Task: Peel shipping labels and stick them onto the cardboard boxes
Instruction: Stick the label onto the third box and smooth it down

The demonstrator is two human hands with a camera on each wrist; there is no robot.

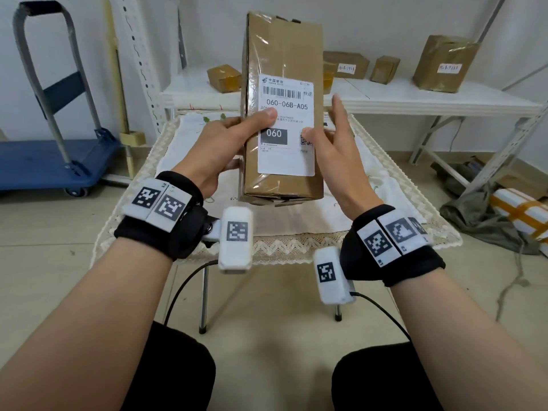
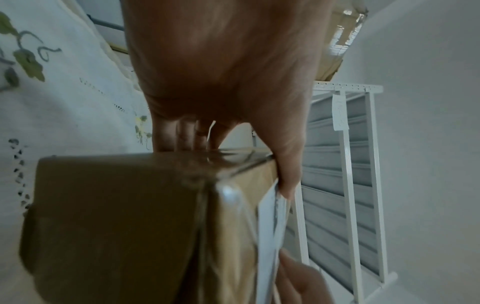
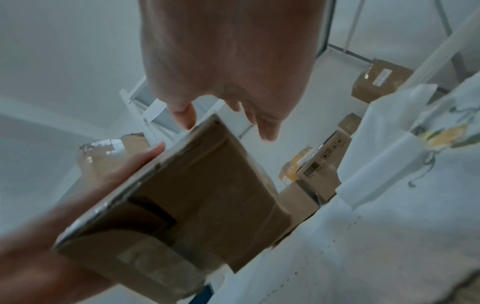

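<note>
The left hand grips a tall cardboard box held upright in the air above the cloth-covered desk, its fingers wrapped behind the box and its thumb pressed on the white shipping label stuck to the facing side. The right hand is spread beside the box, its thumb touching the label's right edge near the printed code, the other fingers straight and apart. Beyond both hands, more boxes sit on a white shelf.

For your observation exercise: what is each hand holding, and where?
Left hand grips the cardboard box at its left edge, thumb on the label. Right hand holds nothing.
</note>
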